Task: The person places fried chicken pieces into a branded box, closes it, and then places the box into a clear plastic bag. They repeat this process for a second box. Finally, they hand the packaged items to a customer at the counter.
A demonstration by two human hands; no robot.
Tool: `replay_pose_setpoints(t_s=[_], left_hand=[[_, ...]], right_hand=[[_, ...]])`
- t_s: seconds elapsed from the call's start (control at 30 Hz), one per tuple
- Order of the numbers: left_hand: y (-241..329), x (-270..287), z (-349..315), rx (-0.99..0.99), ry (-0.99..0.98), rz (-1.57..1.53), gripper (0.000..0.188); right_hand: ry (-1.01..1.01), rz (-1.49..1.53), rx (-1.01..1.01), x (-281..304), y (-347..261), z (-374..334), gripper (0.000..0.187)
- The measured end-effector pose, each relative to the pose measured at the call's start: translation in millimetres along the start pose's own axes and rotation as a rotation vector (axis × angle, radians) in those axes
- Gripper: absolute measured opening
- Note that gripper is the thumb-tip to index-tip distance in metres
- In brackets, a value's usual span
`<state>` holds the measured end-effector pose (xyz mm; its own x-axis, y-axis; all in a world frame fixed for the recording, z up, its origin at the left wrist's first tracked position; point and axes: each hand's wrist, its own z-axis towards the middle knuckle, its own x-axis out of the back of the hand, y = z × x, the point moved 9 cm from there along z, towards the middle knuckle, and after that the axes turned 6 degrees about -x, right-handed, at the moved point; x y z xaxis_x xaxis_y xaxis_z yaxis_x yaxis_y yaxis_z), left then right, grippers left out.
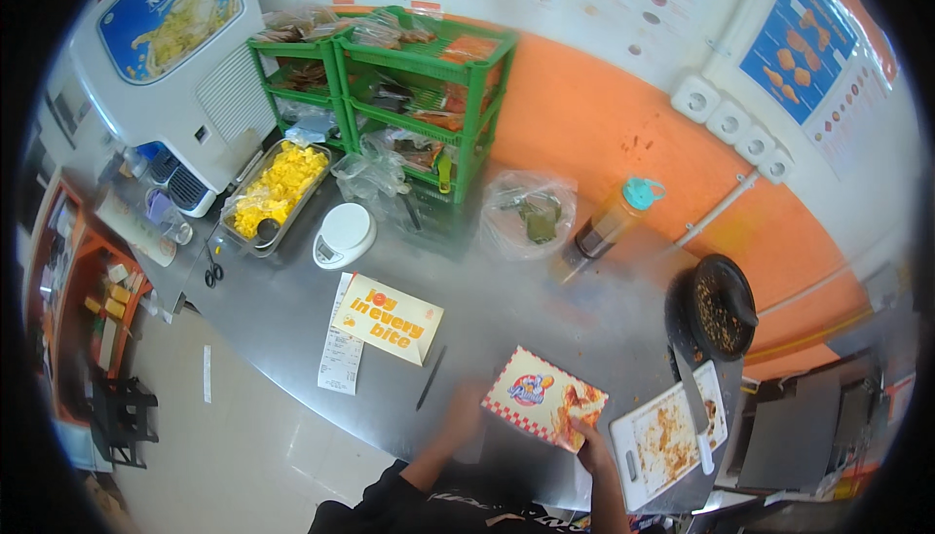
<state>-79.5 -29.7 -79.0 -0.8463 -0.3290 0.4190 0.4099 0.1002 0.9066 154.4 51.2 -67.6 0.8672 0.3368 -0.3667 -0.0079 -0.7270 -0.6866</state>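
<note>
My right hand (590,446) is closed on the near right corner of a cream cardboard food box (543,396) with red checkered edges and a food picture. That box is over the near part of the steel table (419,242). My left hand (462,419) is smeared by motion just left of the box, so its fingers cannot be made out. Farther left, a second cream box (388,320) with orange lettering partly covers a long paper receipt (339,364). A thin black pen-like stick (430,378) lies between that box and my left hand.
On the right, a knife (694,403) rests across a stained white cutting board (662,441), near a black mortar (723,300). Behind are a teal-capped bottle (609,227), a plastic bag (528,215), a white scale (345,235), a yellow-food tray (323,166) and green racks (477,72).
</note>
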Motion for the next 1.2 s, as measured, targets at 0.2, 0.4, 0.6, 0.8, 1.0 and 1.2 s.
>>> replay_pose_setpoints(t_s=[0.2,0.4,0.6,0.8,1.0,1.2], left_hand=[[24.6,-1.7,-11.8,-0.014,0.021,0.077,0.035],[46.4,41.0,-34.0,0.207,0.179,-0.361,0.037],[66.0,173.4,-12.9,0.019,0.367,-0.689,0.054],[12.2,262.6,35.4,0.105,0.288,-0.481,0.057],[-24.5,283.7,60.8,0.163,0.195,-0.539,0.064],[-29.6,286.8,67.8,0.038,-0.021,-0.252,0.076]], right_hand=[[0.01,0.047,0.006,0.2,4.8,-11.8,0.065],[-0.123,0.062,-0.004,-45.1,-11.6,-31.9,0.066],[-0.255,0.095,0.001,-158.9,-20.2,-2.2,0.065],[-0.198,0.116,0.158,-255.6,-29.5,44.1,0.069],[-0.101,0.17,0.128,-272.8,-17.5,60.1,0.066],[-0.002,0.169,0.123,-264.1,-4.4,53.0,0.064]])
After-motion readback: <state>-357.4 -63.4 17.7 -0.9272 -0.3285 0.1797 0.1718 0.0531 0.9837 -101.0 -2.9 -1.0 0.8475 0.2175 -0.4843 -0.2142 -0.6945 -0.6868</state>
